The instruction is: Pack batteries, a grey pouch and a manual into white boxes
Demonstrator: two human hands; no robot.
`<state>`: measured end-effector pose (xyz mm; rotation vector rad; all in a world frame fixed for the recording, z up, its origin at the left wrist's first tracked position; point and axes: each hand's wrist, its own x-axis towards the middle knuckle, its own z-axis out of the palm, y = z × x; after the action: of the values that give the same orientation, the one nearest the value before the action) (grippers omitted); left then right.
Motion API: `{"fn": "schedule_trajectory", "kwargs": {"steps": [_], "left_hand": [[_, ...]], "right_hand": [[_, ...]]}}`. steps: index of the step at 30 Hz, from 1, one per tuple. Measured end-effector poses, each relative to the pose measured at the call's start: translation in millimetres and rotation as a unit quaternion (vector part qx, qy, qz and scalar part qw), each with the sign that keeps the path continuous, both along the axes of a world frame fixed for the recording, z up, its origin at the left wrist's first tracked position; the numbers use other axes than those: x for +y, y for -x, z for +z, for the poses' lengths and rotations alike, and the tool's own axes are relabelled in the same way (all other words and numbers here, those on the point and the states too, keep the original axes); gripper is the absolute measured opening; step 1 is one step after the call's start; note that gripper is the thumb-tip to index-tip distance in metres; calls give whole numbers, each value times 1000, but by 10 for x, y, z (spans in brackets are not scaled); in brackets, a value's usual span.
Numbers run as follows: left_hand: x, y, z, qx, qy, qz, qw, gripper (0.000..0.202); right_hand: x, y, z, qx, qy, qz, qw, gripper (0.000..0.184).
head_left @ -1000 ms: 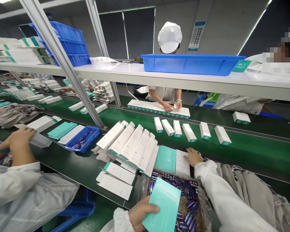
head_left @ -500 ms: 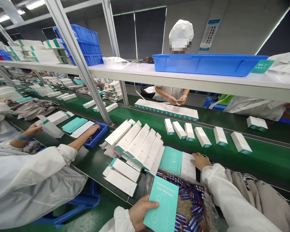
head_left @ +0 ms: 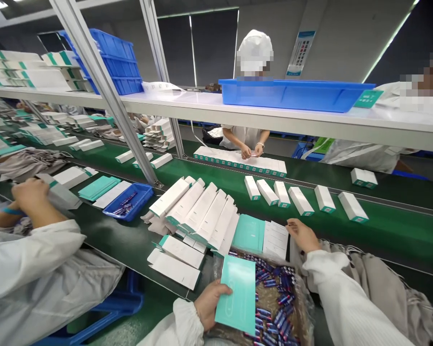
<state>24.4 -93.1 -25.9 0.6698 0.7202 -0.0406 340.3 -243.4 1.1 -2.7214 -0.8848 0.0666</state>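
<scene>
My left hand [head_left: 213, 302] grips a teal user manual [head_left: 236, 293], thumb on its cover, above an open bag-lined box of batteries [head_left: 285, 307]. My right hand [head_left: 303, 234] pinches the upper right corner of a white printed sheet [head_left: 275, 240]; whether more than one sheet is between the fingers cannot be made out. Left of the sheets lies a stack of teal manuals [head_left: 248, 233]. Beside it, white cartons [head_left: 198, 206] lean in a row with their end flaps open. Two more cartons [head_left: 176, 266] lie flat in front of them.
Several closed white cartons [head_left: 302, 202] stand along the green belt [head_left: 393, 230]. A shelf [head_left: 195, 105] carrying blue bins [head_left: 288, 93] crosses above. At left sits a co-worker [head_left: 39, 259] beside a blue battery tray [head_left: 130, 202]. Grey cloth pouches [head_left: 375, 288] lie right of my arm.
My right hand has drawn slightly up at the sheets' edge, and the top sheet's corner has shifted. My left hand still holds the manual. The co-worker's hand has left the blue tray.
</scene>
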Motion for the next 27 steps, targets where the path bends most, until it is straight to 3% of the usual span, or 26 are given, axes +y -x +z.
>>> {"fn": "schedule_trajectory", "kwargs": {"steps": [8, 12, 17, 21, 24, 27], "left_hand": [[-100, 10, 30, -2, -4, -24, 1000, 38], [-86, 110, 31, -4, 4, 2, 1000, 41], [-65, 146, 4, 20, -8, 46, 999, 35], [-58, 80, 2, 32, -10, 46, 998, 29], [-59, -1, 25, 35, -7, 34, 999, 28], [-81, -98, 79, 25, 14, 6, 1000, 33]], "right_hand": [[255, -160, -142, 72, 141, -58, 986, 53], [308, -175, -141, 85, 143, -52, 985, 50], [188, -240, 36, 67, 14, -20, 997, 25], [-122, -273, 348, 107, -132, -33, 985, 37], [-299, -48, 516, 190, -216, 18, 958, 53], [-262, 431, 509, 259, -247, 88, 930, 54]]}}
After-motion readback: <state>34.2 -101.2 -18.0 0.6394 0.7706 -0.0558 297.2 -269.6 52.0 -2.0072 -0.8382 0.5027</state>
